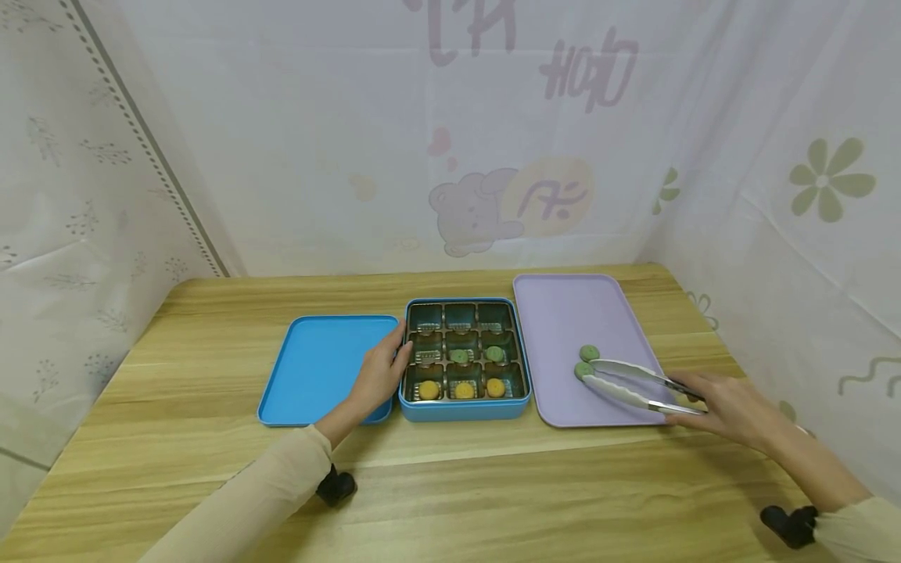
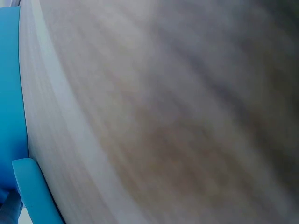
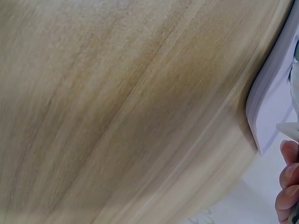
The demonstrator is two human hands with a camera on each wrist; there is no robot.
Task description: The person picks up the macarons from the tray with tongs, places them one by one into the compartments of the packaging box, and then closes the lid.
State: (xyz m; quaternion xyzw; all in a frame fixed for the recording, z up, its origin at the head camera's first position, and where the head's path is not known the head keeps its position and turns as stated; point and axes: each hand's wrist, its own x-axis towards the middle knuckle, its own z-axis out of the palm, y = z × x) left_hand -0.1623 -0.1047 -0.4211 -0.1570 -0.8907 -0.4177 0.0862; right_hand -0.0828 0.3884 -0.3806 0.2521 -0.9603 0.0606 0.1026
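My right hand (image 1: pixel 732 410) grips a pair of metal tongs (image 1: pixel 637 397) with pale scalloped tips, over the lilac tray (image 1: pixel 563 313). The tong tips stand spread at the nearer green ball-shaped sweet (image 1: pixel 583 370); a second green ball (image 1: pixel 589 353) lies just behind it. With fingers extended, my left hand (image 1: pixel 376 375) rests against the left side of a blue square box (image 1: pixel 464 411). Inside is a divided insert: yellow pieces (image 1: pixel 464 390) fill the front row, and green pieces (image 1: pixel 495 354) sit in the middle and right compartments of the middle row.
A blue lid (image 1: pixel 317 360) lies left of the box, under my left forearm. The lilac tray stands close along the box's right side. All sit on a wooden table (image 1: pixel 450 500), with printed white cloth (image 1: pixel 317 117) hanging behind and at the sides.
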